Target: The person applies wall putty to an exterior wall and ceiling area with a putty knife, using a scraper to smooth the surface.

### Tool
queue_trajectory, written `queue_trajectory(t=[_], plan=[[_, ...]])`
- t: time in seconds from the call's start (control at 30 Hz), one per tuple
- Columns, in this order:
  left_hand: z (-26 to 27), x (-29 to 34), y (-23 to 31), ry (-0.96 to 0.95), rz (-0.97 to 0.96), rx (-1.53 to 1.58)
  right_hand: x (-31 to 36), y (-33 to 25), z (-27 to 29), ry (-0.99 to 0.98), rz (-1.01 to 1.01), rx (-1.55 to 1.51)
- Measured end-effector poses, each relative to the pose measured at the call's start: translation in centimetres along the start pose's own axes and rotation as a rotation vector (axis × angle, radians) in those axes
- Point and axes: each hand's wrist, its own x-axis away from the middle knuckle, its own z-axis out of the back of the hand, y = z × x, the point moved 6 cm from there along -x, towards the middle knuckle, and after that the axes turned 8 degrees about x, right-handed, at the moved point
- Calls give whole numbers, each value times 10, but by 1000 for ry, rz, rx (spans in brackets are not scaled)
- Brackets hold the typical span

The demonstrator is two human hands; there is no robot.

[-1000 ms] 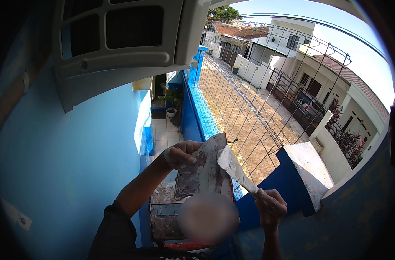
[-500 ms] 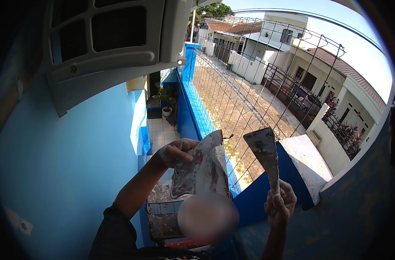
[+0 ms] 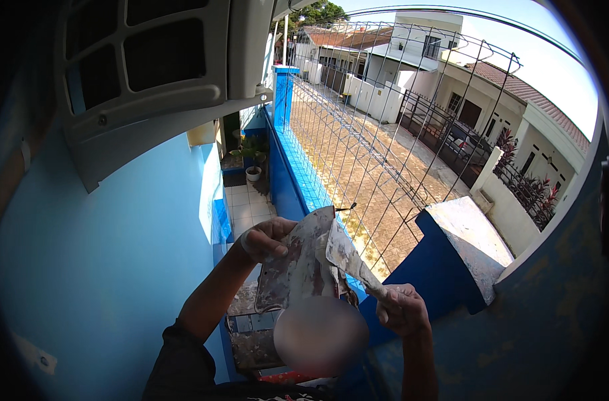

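Your right hand (image 3: 401,311) is closed around the handle of a putty knife (image 3: 348,257), its blade angled up and left onto the smeared plaster board (image 3: 297,271) that your left hand (image 3: 264,239) grips by its upper left edge. The two tools touch between your hands, the board tilted steeply toward you. That tilt looks like the main risk: any filler on it could slide off and drop to the tiled floor (image 3: 247,204) far below (you appear to be working at height). A hard scrape could also twist the board out of your left-hand grip. Beyond your hands the blue parapet (image 3: 445,267) stands just right, the wire mesh fence (image 3: 378,134) runs behind it, and the grey air-conditioner unit (image 3: 150,73) hangs overhead.
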Motion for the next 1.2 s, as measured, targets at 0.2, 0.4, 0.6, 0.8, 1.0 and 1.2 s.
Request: queue_trajectory(t=[0.2,0.4,0.6,0.8,1.0,1.2], plan=[[-54,-9,30,-669,-601,-1030,10,-14,7,112,5,121],[-20,-8,30,-213,-230,50,45,-58,8,438,95,333],[-63,-48,33,339,-166,-201,115,-159,11,1024,568,936],[-94,-97,20,486,-94,-157,124,-178,57,1386,317,1731],[-187,-180,-15,667,-8,-107,106,-168,80,1408,162,1934],[-213,-217,-41,496,105,-159,84,-164,85,1379,102,1951]])
